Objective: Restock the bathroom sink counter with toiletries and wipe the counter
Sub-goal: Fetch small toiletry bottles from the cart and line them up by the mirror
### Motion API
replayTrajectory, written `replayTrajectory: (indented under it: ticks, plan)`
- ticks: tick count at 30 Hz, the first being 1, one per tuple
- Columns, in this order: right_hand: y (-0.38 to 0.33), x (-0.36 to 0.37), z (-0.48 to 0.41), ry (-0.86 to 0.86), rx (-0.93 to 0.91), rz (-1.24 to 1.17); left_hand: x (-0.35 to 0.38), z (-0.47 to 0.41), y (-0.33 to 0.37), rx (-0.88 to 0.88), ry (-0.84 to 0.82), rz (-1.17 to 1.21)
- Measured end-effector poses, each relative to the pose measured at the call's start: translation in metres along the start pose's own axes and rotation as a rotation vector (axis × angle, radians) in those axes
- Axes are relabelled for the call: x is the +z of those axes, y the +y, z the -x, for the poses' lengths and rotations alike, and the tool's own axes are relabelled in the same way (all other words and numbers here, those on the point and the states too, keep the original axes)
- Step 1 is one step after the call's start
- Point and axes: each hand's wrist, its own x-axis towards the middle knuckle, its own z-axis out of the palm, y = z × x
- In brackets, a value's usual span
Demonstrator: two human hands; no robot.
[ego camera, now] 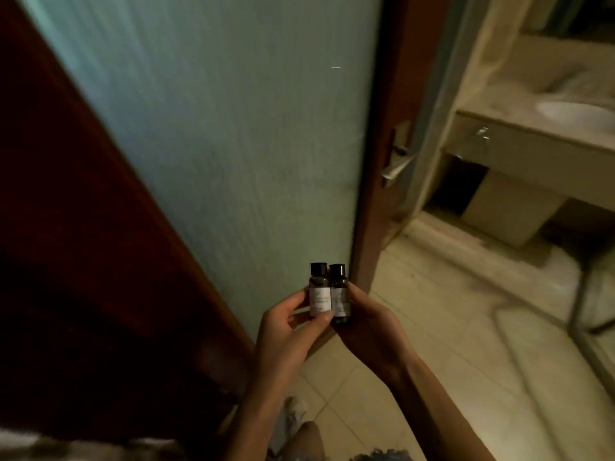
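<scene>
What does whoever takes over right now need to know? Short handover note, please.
Hands: the left grip pinches the left bottle, upright, black cap on top. The right grip holds the right bottle, upright, close beside the first.
Where: both are held in front of the frosted door at the bathroom doorway. The counter with its sink is ahead to the right.
Done: two bottles in hand.
Left: set them on the counter, then wipe it. No cloth in view.

Bare forearms [432, 394], frayed pale denim [289, 417]
</scene>
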Motion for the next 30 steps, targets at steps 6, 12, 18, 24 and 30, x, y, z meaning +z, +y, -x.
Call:
replayTrajectory:
  ticks: [6, 12, 18, 24, 30]
  plan:
    - [-0.033, -0.031, 0.016, 0.180, -0.222, -0.128, 0.048, -0.037, 0.017, 0.021, -0.295, -0.034]
    - [-0.059, -0.053, 0.020, 0.329, -0.359, -0.098, 0.080, -0.074, 0.030, -0.102, -0.542, 0.104]
    - [-0.079, -0.059, 0.011, 0.429, -0.480, -0.061, 0.099, -0.110, 0.041, -0.176, -0.684, 0.195]
    - [-0.100, -0.075, -0.003, 0.661, -0.423, 0.165, 0.109, -0.154, 0.048, -0.260, -0.767, 0.259]
    - [-0.113, -0.084, -0.021, 0.766, -0.412, 0.057, 0.120, -0.192, 0.054, -0.294, -0.892, 0.243]
